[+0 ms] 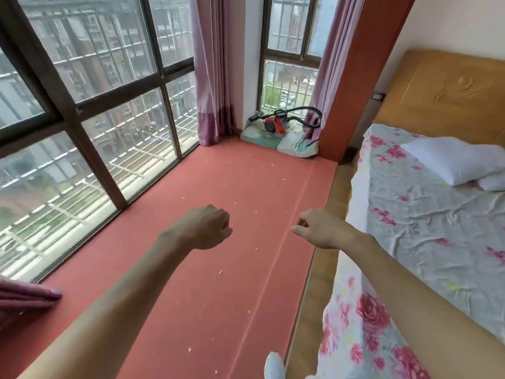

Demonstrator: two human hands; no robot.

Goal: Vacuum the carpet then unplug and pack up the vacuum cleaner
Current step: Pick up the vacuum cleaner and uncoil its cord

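Nearest the viewpoint, at the carpet's (218, 310) near edge, showed what looked like the toe of a white-socked foot (274, 365). A fold of pink cloth (24, 299) lay at the near left corner, under the window.

The person reached both bare forearms out over the red carpet. The left hand (207, 228) was curled into a loose fist, fingers pressed together and folded into the palm, gripping nothing and touching nothing. The right hand (322, 228) hung over the carpet's right edge, beside the bed. Its fingers were curled inward too, with the thumb tip close to the forefinger. Nothing could be seen between them, and the hand touched nothing.

Small pale scraps (220, 272) were scattered across the carpet, from near the hands toward its far end.

Along the carpet's right edge stood a bed (423, 214) with a wrinkled sheet printed with pink flowers. A white pillow (448, 160) lay near its head, in front of an orange padded headboard (451, 86).

The vacuum cleaner (273, 125), a small red canister, sat well apart from both hands in the carpet's far right corner. It rested on two pale green cushions (297, 144), and its dark hose (311, 112) looped up and over to the right. Whether it was plugged in could not be told.

Behind it hung pink curtains (211, 77) beside tall dark-framed windows (109, 77), which ran along the carpet's left edge and looked onto buildings outside.
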